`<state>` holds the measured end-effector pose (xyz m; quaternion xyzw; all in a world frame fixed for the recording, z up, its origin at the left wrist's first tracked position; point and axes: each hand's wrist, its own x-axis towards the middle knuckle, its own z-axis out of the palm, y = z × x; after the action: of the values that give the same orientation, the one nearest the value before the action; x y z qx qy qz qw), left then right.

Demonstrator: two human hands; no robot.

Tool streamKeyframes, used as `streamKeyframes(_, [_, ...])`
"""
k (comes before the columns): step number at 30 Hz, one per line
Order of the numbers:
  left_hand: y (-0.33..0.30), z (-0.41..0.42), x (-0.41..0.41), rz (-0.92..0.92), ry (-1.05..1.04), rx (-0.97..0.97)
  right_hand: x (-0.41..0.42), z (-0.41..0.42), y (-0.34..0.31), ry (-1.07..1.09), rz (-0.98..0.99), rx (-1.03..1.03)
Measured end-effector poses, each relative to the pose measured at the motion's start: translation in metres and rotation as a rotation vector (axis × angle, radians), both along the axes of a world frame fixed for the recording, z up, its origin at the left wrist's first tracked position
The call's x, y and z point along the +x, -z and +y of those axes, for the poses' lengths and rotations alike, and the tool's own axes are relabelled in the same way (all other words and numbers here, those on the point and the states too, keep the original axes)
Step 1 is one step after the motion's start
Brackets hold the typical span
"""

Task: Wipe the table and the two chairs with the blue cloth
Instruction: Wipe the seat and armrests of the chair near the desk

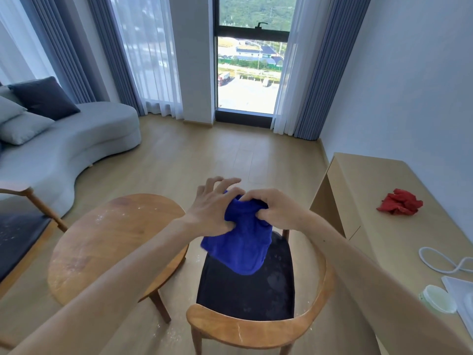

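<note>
The blue cloth is held in the air above the dark seat of the near chair, bunched at the top and hanging down in a loose fold. It does not appear to touch the seat.

The left hand grips the upper left part of the cloth with the thumb and lower fingers; its remaining fingers are spread and arched over the top of the bundle. The right hand is curled round the upper right part, with fingers and thumb pinching the fabric. The two hands are close together at the top of the cloth.

The near chair has a curved wooden backrest, marked with white specks, and pale smudges on the seat. The round wooden counter stands just left of it and carries white dusty marks on its surface. A second chair, with a dark seat and wooden frame, is partly in view at the left edge.

Against the right wall stands a pale wooden desk bearing a crumpled red cloth, a white cable and a round white lid. A grey sofa with cushions sits at the left, well apart from the chairs.
</note>
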<state>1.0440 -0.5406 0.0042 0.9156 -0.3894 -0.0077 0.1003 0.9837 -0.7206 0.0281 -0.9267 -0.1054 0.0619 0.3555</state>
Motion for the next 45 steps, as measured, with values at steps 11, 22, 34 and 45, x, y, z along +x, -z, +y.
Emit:
streamKeyframes(11, [-0.009, 0.000, -0.001, 0.276, 0.081, -0.018, -0.003, -0.015, 0.019, 0.104, 0.013, -0.265])
streamKeyframes(22, [0.009, -0.042, -0.011, 1.027, -0.667, -0.570, -0.008, 0.010, 0.035, 0.314, 0.152, 0.183])
streamKeyframes(34, [0.031, -0.037, 0.000, 1.364, -0.559, -0.516, -0.001, -0.035, 0.081, 0.192, 0.124, 0.090])
streamKeyframes(45, [0.188, -0.031, 0.071, 0.994, -0.336, -0.135, 0.051, -0.038, 0.177, 0.351, 0.280, 0.158])
